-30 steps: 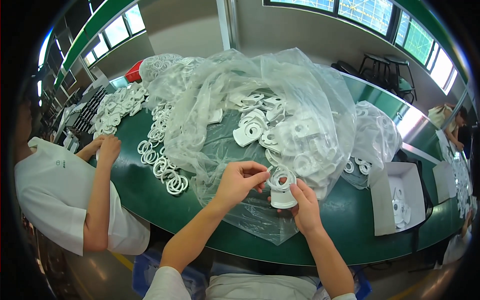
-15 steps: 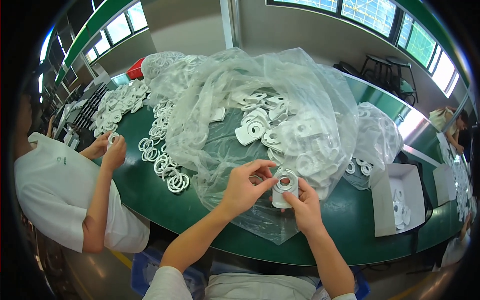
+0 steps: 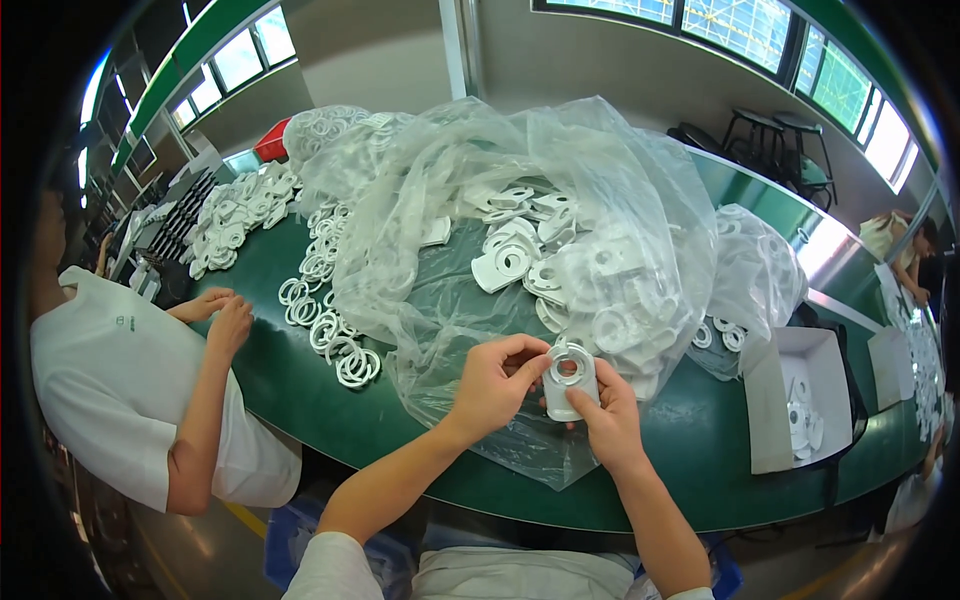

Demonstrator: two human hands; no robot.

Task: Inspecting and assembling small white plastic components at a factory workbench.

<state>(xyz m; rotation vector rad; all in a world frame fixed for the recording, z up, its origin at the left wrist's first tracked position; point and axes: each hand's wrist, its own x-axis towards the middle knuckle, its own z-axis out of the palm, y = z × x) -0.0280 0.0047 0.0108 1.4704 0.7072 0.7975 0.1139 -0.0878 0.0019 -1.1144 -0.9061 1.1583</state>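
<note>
My right hand (image 3: 612,412) grips a flat white plastic plate (image 3: 573,405) with a rounded end, its thumb lying across the front. A white ring (image 3: 569,350) sits over the round hole at the plate's upper end. With thumb and forefinger together, my left hand (image 3: 497,380) pinches the left edge of this ring. Just beyond my hands, a heap of similar white plates (image 3: 507,255) lies in a big clear plastic bag (image 3: 385,250) spread open on the green table (image 3: 690,490).
Loose white rings (image 3: 322,325) lie left of the bag. On the right stand a smaller clear bag (image 3: 755,265) and an open white box (image 3: 768,405) holding white parts. A co-worker (image 3: 130,390) sits at the left, hands by the table edge; more white plates (image 3: 240,215) lie beyond.
My left fingers have curled in closer around the ring's left side. The plate has stayed almost in place. The co-worker's hands have come lower and together.
</note>
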